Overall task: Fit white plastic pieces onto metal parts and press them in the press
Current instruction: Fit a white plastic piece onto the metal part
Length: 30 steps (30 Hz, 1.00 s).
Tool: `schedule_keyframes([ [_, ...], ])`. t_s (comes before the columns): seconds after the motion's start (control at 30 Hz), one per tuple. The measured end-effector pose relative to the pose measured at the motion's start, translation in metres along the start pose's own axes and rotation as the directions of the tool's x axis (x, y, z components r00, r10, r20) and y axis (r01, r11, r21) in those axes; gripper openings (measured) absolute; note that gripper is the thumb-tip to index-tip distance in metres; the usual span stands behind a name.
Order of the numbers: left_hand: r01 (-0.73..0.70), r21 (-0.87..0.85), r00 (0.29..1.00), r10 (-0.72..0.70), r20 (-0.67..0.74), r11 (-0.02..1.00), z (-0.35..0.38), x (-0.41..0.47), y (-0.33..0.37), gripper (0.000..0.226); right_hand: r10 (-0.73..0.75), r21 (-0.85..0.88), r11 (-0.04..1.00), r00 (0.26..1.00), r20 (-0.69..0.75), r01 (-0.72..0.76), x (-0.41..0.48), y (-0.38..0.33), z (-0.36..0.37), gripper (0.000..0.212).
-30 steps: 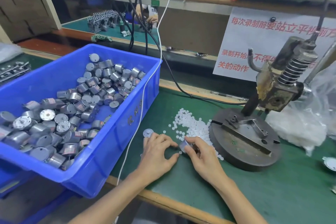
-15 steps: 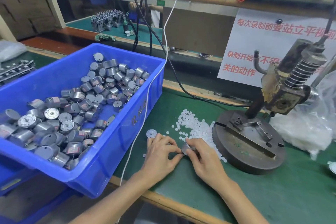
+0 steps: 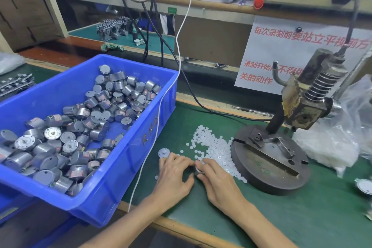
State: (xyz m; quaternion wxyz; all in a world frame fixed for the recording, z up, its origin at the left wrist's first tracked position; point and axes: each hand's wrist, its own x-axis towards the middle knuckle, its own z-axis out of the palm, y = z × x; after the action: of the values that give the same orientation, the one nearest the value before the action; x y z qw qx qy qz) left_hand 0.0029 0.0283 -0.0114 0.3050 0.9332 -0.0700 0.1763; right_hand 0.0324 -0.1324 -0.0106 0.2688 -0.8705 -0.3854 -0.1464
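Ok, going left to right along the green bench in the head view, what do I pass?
In order: blue bin of metal motors → left hand → right hand, pinching a metal part → round press base → clear bag of white pieces.

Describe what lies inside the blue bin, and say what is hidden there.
The blue bin holds a heap of round metal motors, piled mostly toward its near left end. Bare blue plastic shows along the far left side. Whatever lies beneath the heap is covered.
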Motion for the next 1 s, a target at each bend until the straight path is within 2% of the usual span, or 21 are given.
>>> schedule_keyframes([
  [0.1, -0.015, -0.041, 0.999, 0.014, -0.035, 0.999, -0.001, -0.001, 0.003, 0.029, 0.107, 0.128, 0.986, 0.994, 0.002, -0.107, 0.0, 0.004, 0.0, 0.023],
  [0.2, -0.124, -0.074, 0.992, 0.121, -0.041, 0.99, -0.005, 0.003, 0.01, 0.049, 0.305, 0.372, 0.882, 0.952, 0.015, -0.289, 0.002, 0.002, -0.005, 0.015],
  [0.27, -0.266, -0.074, 0.964, 0.266, -0.011, 0.961, -0.009, 0.01, 0.019, 0.058, 0.469, 0.564, 0.718, 0.882, 0.042, -0.408, 0.005, -0.002, -0.013, 0.011],
  [0.33, -0.351, -0.108, 0.935, 0.354, 0.003, 0.93, -0.01, 0.022, 0.029, 0.055, 0.605, 0.69, 0.542, 0.792, 0.076, -0.48, 0.009, -0.001, -0.025, 0.015],
  [0.4, -0.37, -0.183, 0.926, 0.376, 0.001, 0.911, -0.004, 0.036, 0.042, 0.045, 0.712, 0.74, 0.387, 0.688, 0.139, -0.55, 0.013, 0.007, -0.043, 0.022],
  [0.47, -0.345, -0.264, 0.932, 0.361, 0.013, 0.901, 0.005, 0.049, 0.058, 0.039, 0.77, 0.739, 0.293, 0.608, 0.193, -0.606, 0.013, 0.017, -0.063, 0.024],
  [0.53, -0.318, -0.292, 0.941, 0.338, 0.019, 0.902, 0.018, 0.063, 0.077, 0.035, 0.799, 0.736, 0.279, 0.575, 0.179, -0.617, 0.007, 0.027, -0.082, 0.024],
  [0.6, -0.275, -0.277, 0.955, 0.294, 0.028, 0.921, 0.034, 0.078, 0.096, 0.033, 0.825, 0.738, 0.308, 0.555, 0.107, -0.601, -0.002, 0.04, -0.099, 0.023],
  [0.73, -0.216, -0.153, 0.971, 0.228, 0.066, 0.964, 0.067, 0.099, 0.121, 0.034, 0.869, 0.698, 0.347, 0.494, 0.012, -0.627, -0.021, 0.065, -0.122, 0.011],
  [0.87, -0.185, -0.069, 0.982, 0.187, 0.013, 0.98, 0.086, 0.108, 0.128, 0.036, 0.876, 0.676, 0.371, 0.482, -0.027, -0.637, -0.034, 0.081, -0.133, 0.015],
  [1.0, -0.186, -0.08, 0.982, 0.189, 0.028, 0.979, 0.09, 0.119, 0.126, 0.038, 0.868, 0.652, 0.466, 0.451, -0.208, -0.598, -0.032, 0.09, -0.155, 0.018],
])
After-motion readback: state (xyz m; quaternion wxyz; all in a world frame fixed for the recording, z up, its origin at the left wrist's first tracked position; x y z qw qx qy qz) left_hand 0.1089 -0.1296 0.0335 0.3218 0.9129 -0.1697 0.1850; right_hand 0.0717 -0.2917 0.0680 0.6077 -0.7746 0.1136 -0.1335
